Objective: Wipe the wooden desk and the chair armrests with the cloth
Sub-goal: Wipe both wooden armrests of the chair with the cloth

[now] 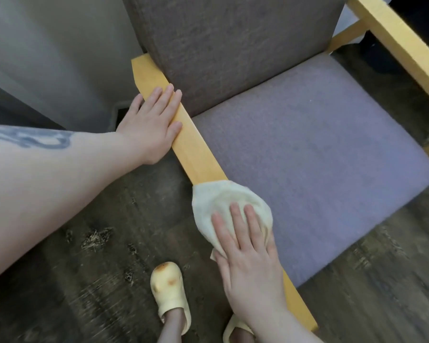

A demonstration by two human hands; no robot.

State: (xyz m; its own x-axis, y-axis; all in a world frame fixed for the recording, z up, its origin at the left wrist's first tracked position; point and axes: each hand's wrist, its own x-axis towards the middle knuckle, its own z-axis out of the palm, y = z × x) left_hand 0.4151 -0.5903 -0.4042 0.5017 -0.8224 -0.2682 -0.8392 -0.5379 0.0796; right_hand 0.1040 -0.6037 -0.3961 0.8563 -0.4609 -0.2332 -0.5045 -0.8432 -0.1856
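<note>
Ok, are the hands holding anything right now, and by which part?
Nothing is gripped. The right hand presses straight fingers on the near half of the cloth, flat on the armrest; the left hand rests flat on bare wood farther along.

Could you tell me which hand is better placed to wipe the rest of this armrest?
Right hand: it presses the cloth flat on the armrest. The left hand rests bare on the armrest nearer the backrest, holding no cloth.

Seemingly a home: upholstered armchair [307, 144], plank floor [84, 268], soft slippers [170, 290].
</note>
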